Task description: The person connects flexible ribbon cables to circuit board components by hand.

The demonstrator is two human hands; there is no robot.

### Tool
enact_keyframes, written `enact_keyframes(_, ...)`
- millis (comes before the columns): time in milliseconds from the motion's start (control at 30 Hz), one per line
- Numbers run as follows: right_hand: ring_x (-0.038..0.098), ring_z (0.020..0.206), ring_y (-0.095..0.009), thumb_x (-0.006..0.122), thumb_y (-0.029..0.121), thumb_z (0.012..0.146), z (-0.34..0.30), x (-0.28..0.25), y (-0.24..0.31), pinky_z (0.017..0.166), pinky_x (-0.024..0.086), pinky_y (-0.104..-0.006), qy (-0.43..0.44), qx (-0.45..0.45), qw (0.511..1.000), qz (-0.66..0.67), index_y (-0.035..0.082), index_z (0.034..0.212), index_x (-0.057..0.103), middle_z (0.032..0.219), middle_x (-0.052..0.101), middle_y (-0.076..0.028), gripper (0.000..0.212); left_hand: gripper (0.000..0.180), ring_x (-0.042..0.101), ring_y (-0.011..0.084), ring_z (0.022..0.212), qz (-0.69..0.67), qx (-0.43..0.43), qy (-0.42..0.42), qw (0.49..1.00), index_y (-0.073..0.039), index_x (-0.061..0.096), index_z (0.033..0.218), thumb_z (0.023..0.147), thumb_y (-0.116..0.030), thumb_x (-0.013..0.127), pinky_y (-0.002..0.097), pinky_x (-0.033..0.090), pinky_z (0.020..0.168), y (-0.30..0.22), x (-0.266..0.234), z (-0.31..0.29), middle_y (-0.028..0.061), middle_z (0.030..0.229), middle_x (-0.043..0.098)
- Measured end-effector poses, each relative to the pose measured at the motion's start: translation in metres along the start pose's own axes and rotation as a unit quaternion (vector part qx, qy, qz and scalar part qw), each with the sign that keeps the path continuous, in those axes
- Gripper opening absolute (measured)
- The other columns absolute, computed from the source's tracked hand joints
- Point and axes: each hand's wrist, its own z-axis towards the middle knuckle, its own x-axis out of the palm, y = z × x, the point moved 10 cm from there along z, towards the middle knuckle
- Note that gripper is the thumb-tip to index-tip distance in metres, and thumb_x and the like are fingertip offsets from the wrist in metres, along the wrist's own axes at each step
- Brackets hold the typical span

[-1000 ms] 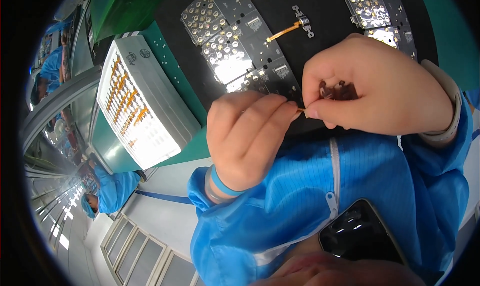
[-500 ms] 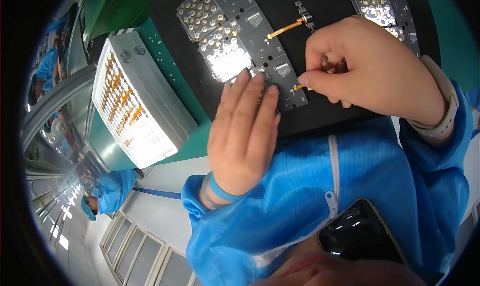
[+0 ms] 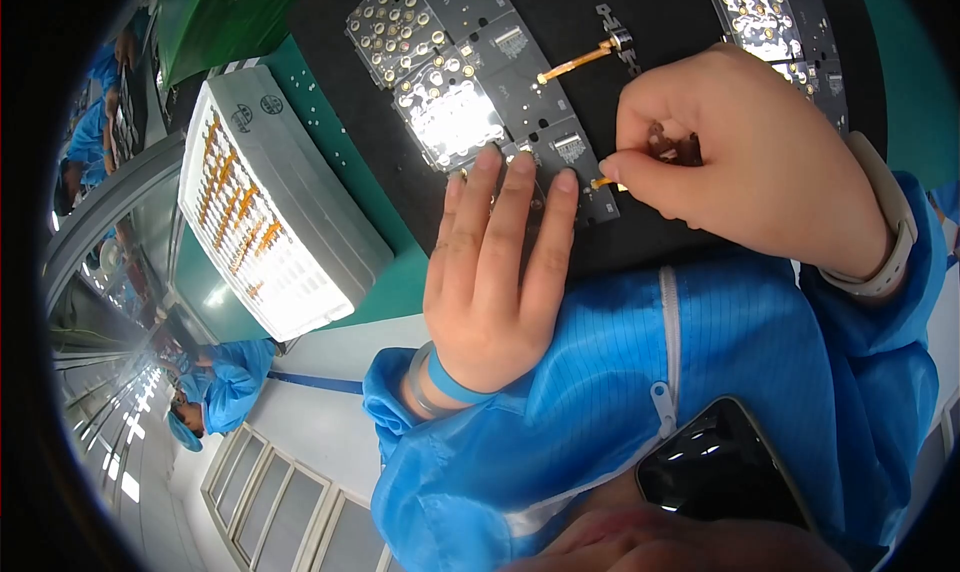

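Black mat (image 3: 640,234): spreads from 10 to 2 o'clock ahead of me, the work lying on it.
Circuit panel (image 3: 470,92): long axis runs 10 to 4 o'clock, its near end under my fingers.
My left hand (image 3: 490,272): open, flat, pressing that near end.
My right hand (image 3: 750,162): nearer the strip, at 3 o'clock of my left, pinched shut.
Orange flex strip (image 3: 603,183): tip points to 9 o'clock, just beside the panel's edge.
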Motion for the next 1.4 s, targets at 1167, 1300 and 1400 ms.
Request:
enact_keyframes(1167, 0.06, 0.056, -0.015, 0.063, 0.004, 0.086, -0.011, -0.022, 0.012, 0.052, 0.043, -0.0245, 0.037, -0.045, 0.991, -0.124, 0.003, 0.109, 0.052, 0.063, 0.06, -0.008, 0.025, 0.041, 0.058, 0.0348, 0.114, 0.08, 0.017, 0.034, 0.996, -0.021, 0.067, 0.119, 0.08, -0.007, 0.062, 0.0467, 0.054, 0.089, -0.003, 0.002, 0.004, 0.0152, 0.119, 0.058)
enact_keyframes(1300, 0.06, 0.064, -0.013, 0.061, -0.003, 0.085, -0.013, -0.031, 0.011, 0.056, 0.045, -0.0235, 0.03, -0.069, 0.993, -0.094, 0.002, 0.108, 0.053, 0.072, 0.06, -0.007, 0.025, 0.036, 0.061, 0.0329, 0.108, 0.074, 0.05, 0.02, 0.996, -0.014, 0.069, 0.114, 0.08, -0.005, 0.062, 0.0427, 0.055, 0.086, 0.001, -0.006, 0.009, 0.0147, 0.112, 0.061)
enact_keyframes(1400, 0.06, 0.068, -0.011, 0.058, -0.006, 0.083, -0.014, -0.031, 0.025, 0.061, 0.046, -0.0222, 0.059, -0.083, 0.994, 0.038, 0.0, 0.111, 0.053, 0.075, 0.061, -0.006, 0.029, 0.029, 0.064, 0.028, 0.085, -0.159, 0.047, -0.068, 0.984, 0.001, 0.07, 0.095, 0.066, -0.001, 0.074, 0.0348, 0.053, 0.07, 0.01, -0.029, 0.025, 0.0109, 0.091, 0.066)
